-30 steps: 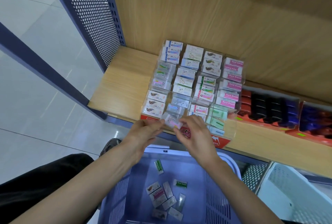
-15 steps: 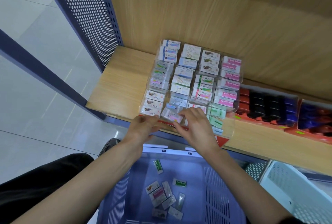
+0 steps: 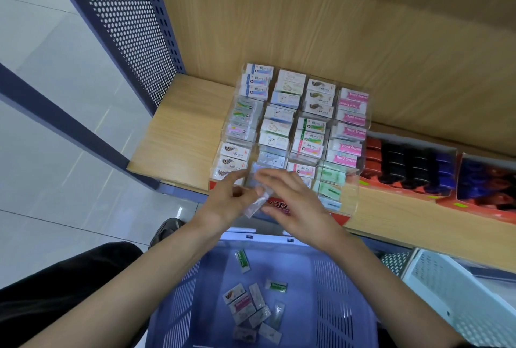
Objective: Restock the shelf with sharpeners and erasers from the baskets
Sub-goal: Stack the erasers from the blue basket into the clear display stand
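Blocking the rack (image 3: 351, 199) front, left hand (image 3: 226, 203) and right hand (image 3: 294, 202) grip what seems a wrapped eraser (image 3: 257, 204).

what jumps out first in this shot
A clear tiered eraser display packed with colourful boxes sits on the wooden shelf. At its front edge the left hand and right hand hold a small wrapped eraser between them. Below, a purple basket holds a few loose erasers.
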`<state>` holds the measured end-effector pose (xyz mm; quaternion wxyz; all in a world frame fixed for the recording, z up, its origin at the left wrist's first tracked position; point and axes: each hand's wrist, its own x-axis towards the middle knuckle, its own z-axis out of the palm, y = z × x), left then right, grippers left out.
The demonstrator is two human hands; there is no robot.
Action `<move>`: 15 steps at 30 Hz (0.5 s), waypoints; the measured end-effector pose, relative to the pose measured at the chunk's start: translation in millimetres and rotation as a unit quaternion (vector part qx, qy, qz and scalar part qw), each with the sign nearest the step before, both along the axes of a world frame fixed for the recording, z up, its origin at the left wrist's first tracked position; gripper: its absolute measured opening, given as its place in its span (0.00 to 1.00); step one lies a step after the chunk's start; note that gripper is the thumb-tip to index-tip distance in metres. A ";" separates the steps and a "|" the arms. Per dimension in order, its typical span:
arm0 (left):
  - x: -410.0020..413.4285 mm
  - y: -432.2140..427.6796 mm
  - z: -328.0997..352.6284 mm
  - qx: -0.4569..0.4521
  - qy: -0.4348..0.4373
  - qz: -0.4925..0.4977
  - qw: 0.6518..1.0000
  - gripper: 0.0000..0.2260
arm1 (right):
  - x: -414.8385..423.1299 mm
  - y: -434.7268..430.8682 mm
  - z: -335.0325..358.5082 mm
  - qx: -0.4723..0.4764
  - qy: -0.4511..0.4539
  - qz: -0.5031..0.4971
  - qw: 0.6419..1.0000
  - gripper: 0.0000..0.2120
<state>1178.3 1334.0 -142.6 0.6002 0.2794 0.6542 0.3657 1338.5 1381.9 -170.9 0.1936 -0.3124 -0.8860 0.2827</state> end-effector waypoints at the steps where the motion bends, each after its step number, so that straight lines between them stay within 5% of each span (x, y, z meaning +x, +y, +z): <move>1: 0.6 -0.5 0.1 -0.005 0.006 -0.009 1.000 0.18 | 0.3 1.0 0.0 0.015 0.001 0.015 1.000 0.20; 5: -0.2 0.6 -2.7 -0.018 0.051 0.002 0.999 0.20 | 1.8 11.8 -9.8 0.070 -0.048 -0.031 0.996 0.14; 9: -10.0 -9.0 -16.7 -0.012 0.151 -0.024 0.988 0.03 | -11.9 24.4 -17.6 0.081 -0.187 -0.155 0.967 0.16; 15: -8.5 -33.8 -26.6 0.008 0.163 -0.113 0.980 0.11 | -31.8 33.8 -19.6 0.063 -0.324 -0.154 0.931 0.17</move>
